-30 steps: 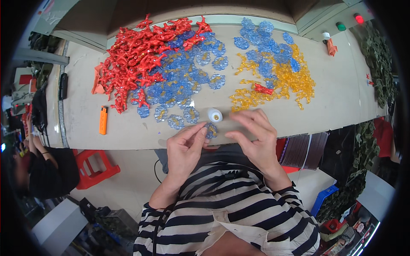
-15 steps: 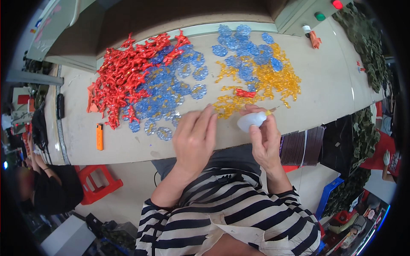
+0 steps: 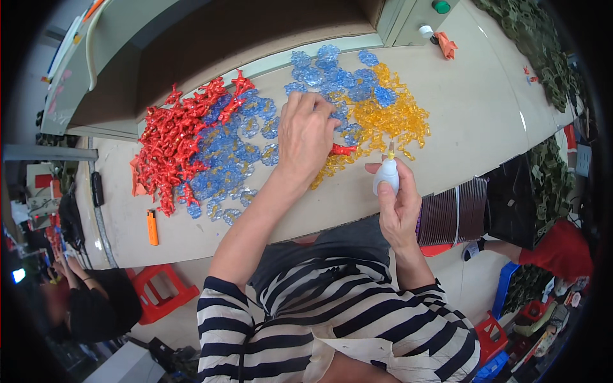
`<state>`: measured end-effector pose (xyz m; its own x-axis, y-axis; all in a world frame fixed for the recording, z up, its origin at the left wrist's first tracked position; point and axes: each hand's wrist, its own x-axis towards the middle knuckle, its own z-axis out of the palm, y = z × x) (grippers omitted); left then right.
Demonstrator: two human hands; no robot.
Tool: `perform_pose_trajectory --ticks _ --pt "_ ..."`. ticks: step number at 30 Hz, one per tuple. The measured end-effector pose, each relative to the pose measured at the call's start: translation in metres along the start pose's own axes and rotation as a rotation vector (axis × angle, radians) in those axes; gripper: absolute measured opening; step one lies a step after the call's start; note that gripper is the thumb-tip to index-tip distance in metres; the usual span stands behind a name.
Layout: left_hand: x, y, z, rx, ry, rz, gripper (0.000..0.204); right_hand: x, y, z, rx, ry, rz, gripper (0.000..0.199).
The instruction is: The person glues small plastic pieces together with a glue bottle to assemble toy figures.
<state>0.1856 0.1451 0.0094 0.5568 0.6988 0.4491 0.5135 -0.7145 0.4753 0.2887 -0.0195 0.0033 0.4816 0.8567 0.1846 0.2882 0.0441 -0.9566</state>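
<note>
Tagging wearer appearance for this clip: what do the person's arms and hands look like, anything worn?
Both hands, left and right, are bare: no gloves, rings or watch visible. Forearms are bare too. Short sleeves of a black-and-white horizontally striped shirt end near the elbows.

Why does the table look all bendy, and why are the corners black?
In the head view, the fisheye lens curves the table edge and leaves a black ring at the rim; the left hand, white bottle and blue plastic pieces look sharp, with small shiny glints.
</note>
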Motion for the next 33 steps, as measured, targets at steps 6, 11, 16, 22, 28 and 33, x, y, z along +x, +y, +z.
perform_pose_trajectory --ticks 6,11,16,22,28,33 --pt "-0.009 0.005 -0.026 -0.257 -0.002 -0.203 0.02 -0.003 -0.006 0.003 0.048 -0.014 -0.004 0.035" --pt "-0.066 0.013 -0.068 -0.924 -0.034 -0.626 0.018 -0.011 -0.009 0.007 0.137 -0.041 -0.041 0.036" --pt "-0.13 0.018 -0.081 -1.528 0.023 -1.017 0.042 -0.012 -0.029 0.012 -0.029 -0.214 -0.217 0.033" --pt "-0.159 0.024 -0.086 -1.494 0.08 -0.989 0.047 -0.015 -0.04 0.022 -0.055 -0.32 -0.382 0.04" --pt "-0.165 0.022 -0.083 -1.439 0.061 -0.983 0.042 -0.019 -0.042 0.028 -0.114 -0.37 -0.36 0.043" --pt "-0.163 0.024 -0.08 -1.42 0.054 -0.989 0.042 -0.02 -0.042 0.029 -0.139 -0.338 -0.328 0.038"
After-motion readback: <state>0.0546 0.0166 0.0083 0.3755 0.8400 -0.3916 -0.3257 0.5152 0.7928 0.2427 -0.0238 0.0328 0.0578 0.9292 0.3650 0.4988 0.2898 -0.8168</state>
